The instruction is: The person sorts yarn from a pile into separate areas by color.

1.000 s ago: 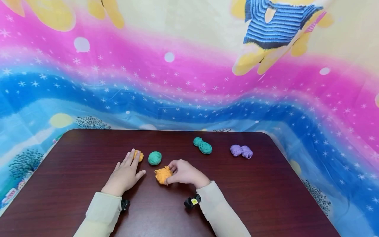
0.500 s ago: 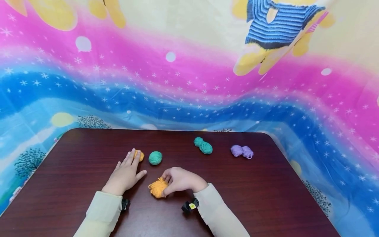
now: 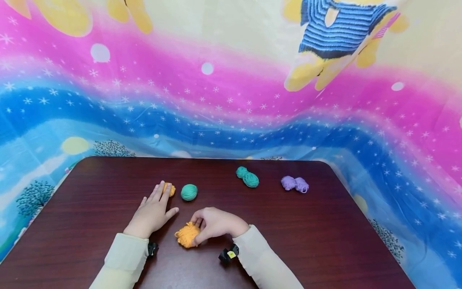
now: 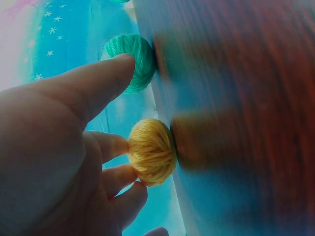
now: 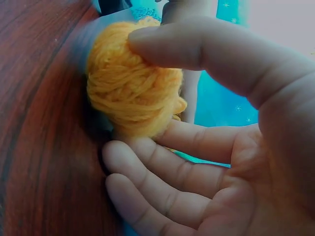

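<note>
My right hand (image 3: 218, 223) grips an orange ball of yarn (image 3: 187, 235) near the middle of the table, thumb on one side and fingers on the other. Loose loops stick out of that ball. In the right wrist view the orange yarn (image 5: 133, 81) sits close to the tabletop. My left hand (image 3: 151, 212) lies with its fingers stretched out, their tips on a smaller yellow-orange yarn ball (image 3: 169, 190). The left wrist view shows the fingertips against this yellow ball (image 4: 152, 152), the thumb overlapping a green yarn ball (image 4: 133, 61) behind.
Right of the left fingertips sits the green yarn ball (image 3: 189, 192). Farther back lie a green double-lobed yarn bundle (image 3: 247, 177) and a purple one (image 3: 294, 184). A printed curtain (image 3: 216, 100) hangs behind the dark wooden table (image 3: 306, 233).
My right hand has brought the orange yarn ball nearer to me and slightly left. The left hand stays on the yellow ball, and the other yarn has not moved.
</note>
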The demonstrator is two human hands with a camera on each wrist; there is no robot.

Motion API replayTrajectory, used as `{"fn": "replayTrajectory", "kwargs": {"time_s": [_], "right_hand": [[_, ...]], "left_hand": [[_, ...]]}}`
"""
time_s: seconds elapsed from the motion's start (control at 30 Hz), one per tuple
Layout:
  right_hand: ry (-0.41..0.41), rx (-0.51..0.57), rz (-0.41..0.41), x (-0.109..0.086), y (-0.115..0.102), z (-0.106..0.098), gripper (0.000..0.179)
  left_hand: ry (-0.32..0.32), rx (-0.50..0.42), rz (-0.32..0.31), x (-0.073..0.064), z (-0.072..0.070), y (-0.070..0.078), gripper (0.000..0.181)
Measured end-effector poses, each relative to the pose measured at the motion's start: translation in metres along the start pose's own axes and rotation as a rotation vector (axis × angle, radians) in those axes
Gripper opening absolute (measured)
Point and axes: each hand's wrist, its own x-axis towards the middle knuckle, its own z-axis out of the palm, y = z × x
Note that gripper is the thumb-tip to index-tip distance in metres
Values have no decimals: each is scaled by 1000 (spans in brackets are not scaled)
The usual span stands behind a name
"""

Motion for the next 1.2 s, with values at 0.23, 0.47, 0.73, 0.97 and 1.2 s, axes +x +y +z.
{"fn": "replayTrajectory", "kwargs": {"time_s": [0.23,0.47,0.73,0.97,1.2], "right_hand": [[-5,-5,-17,1,0,1,45],[-13,9,-10,1,2,2,45],[-12,138,-28,3,13,-3,34],[150,199,5,2,29,-11,19],[331,265,48,8,41,-10,17]], "left_hand": [[-1,3,-3,0,1,0,81],[-1,12,4,0,0,2,82],[-1,12,5,-1,-1,3,82],[-16,5,-7,0,-2,3,84],[-12,4,-4,0,-3,3,84]]}}
